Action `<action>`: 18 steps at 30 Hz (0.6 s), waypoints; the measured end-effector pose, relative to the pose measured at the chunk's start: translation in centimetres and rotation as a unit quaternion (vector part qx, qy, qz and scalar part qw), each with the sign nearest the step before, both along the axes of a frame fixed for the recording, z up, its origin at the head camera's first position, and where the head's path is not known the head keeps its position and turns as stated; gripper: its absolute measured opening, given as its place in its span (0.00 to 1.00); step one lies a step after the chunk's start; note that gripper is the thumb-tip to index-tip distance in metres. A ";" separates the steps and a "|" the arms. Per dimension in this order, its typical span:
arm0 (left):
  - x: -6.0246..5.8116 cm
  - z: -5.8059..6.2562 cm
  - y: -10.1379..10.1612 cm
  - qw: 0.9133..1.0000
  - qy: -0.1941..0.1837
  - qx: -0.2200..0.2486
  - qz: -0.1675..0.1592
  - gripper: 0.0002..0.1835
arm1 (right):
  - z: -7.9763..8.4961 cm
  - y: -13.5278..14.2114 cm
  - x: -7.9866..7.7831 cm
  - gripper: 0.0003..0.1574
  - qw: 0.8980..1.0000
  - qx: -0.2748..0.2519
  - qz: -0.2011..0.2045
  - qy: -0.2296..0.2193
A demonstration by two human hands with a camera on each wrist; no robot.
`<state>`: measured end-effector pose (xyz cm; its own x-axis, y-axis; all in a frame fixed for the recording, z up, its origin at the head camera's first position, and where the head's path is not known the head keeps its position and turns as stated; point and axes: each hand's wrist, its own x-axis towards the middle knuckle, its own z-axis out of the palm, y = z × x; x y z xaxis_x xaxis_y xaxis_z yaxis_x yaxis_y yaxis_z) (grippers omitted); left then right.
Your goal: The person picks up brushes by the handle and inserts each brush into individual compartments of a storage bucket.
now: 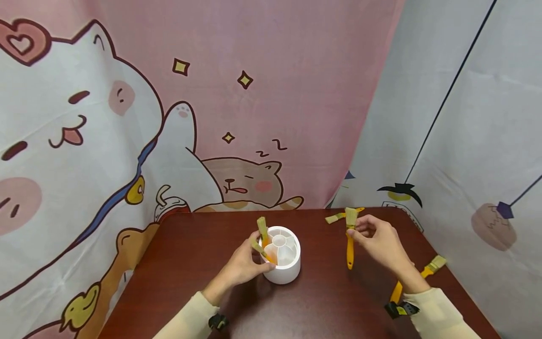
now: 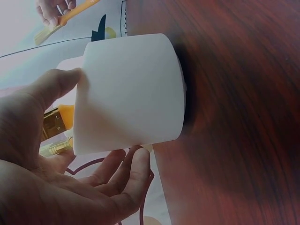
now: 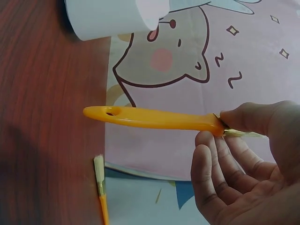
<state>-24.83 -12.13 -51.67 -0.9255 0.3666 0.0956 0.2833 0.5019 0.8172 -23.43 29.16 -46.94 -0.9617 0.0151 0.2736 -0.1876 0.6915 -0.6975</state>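
On the pink cloth (image 1: 313, 94) we can read 2 letters Z, drawn in dark lines above the head of a sleeping animal (image 1: 250, 186): a smaller Z (image 1: 262, 154) to the lower left and a larger Z (image 1: 279, 144) to the upper right. In the right wrist view we see both turned sideways. On the pale cloth (image 1: 449, 117), below a black hat (image 1: 404, 187), we find capital letters (image 1: 394, 205) seeming to begin with L and I; the rest we cannot make out.

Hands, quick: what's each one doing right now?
Left hand: holding the white cup at its side.
Right hand: holding a brush, bristles up.
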 end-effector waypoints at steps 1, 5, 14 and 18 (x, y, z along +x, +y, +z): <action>0.0 0.0 0.0 1.000 0.000 0.000 0.000 0.52 | 0.1 -0.1 0.0 0.19 1.000 0.002 0.001 0.004; 0.0 0.1 0.0 1.000 -0.001 0.001 0.001 0.52 | 0.4 -0.5 0.2 0.18 1.000 0.007 0.004 0.013; 0.0 -0.1 0.0 1.000 -0.005 0.003 0.000 0.52 | 0.7 -1.4 0.7 0.17 1.000 0.004 0.018 0.018; 0.0 -0.2 0.0 1.000 -0.004 0.001 0.001 0.52 | 0.6 -1.7 0.8 0.18 1.000 0.001 0.024 0.017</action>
<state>-24.88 -12.13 -51.84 -0.9266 0.3653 0.0898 0.2767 0.5000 0.8206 -22.65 27.45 -46.34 -0.9512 -0.0303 0.3071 -0.2442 0.6822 -0.6892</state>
